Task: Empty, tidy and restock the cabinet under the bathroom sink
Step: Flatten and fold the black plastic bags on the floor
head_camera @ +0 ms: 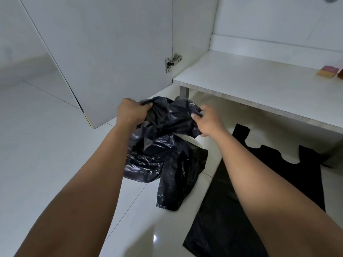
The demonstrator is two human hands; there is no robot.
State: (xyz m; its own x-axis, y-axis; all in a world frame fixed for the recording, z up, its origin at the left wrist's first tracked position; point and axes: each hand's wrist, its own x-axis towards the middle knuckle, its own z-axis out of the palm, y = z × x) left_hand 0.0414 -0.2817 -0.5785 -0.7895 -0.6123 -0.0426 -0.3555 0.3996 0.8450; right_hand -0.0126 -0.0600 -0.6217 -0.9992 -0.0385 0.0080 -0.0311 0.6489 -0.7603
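Observation:
A crumpled, glossy black plastic bag (163, 145) hangs between my two hands above the white floor. My left hand (130, 112) grips its upper left edge. My right hand (207, 121) pinches the upper right edge with curled fingers. The bag's lower part trails onto the tiles. A second black bag (239, 210) with cut-out handles lies flat on the floor to the right, partly under my right forearm. The cabinet's white bottom shelf (250, 82) stands behind the bags.
The open white cabinet door (104, 58) stands at the left, held by a metal hinge (171, 63). A pink and yellow sponge (327, 71) sits at the shelf's far right. A metal leg (184, 91) props the shelf. Glossy white tiles (46, 145) cover the floor.

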